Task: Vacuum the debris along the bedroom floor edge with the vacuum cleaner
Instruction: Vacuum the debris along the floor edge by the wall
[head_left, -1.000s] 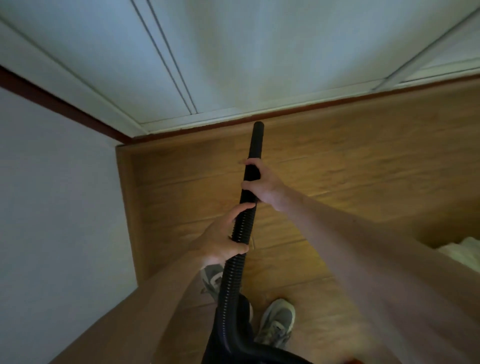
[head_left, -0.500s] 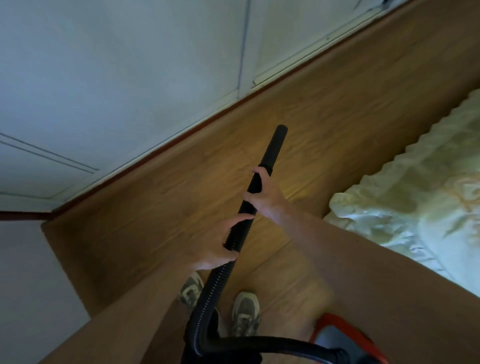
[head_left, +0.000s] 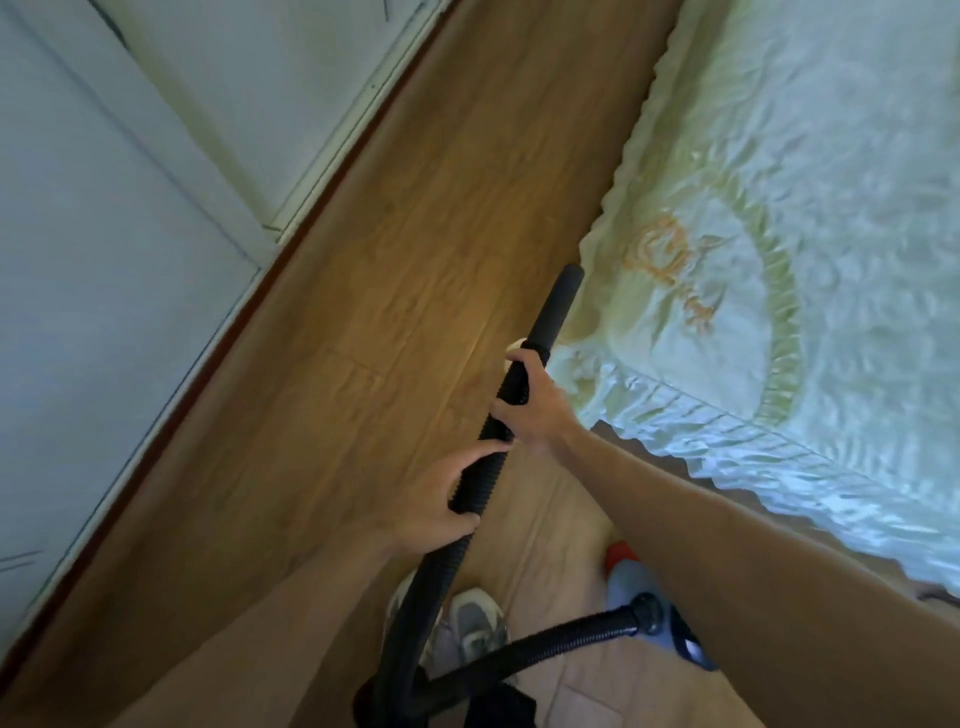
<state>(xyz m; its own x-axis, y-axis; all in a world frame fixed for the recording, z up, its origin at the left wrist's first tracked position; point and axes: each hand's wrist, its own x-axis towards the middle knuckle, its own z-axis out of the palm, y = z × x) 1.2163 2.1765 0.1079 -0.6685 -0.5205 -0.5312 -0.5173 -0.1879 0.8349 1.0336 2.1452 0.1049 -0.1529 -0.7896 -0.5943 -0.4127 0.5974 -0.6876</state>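
Observation:
Both hands hold the black vacuum hose. My left hand wraps the ribbed part lower down. My right hand grips it higher, just below the smooth black nozzle tube. The nozzle's open end points toward the corner of the bed, above the wooden floor. Behind my right forearm sits the vacuum cleaner body, grey with a red end, where the hose plugs in. No debris is distinguishable on the floor.
A white wall with a dark skirting board runs diagonally along the left. The bed's pale green ruffled cover fills the right. The floor forms a narrow strip between them. My shoes stand at the bottom.
The view has swung right, away from the floor corner by the wall. The bed now fills the right side, the nozzle points at its corner, and the vacuum body has come into view.

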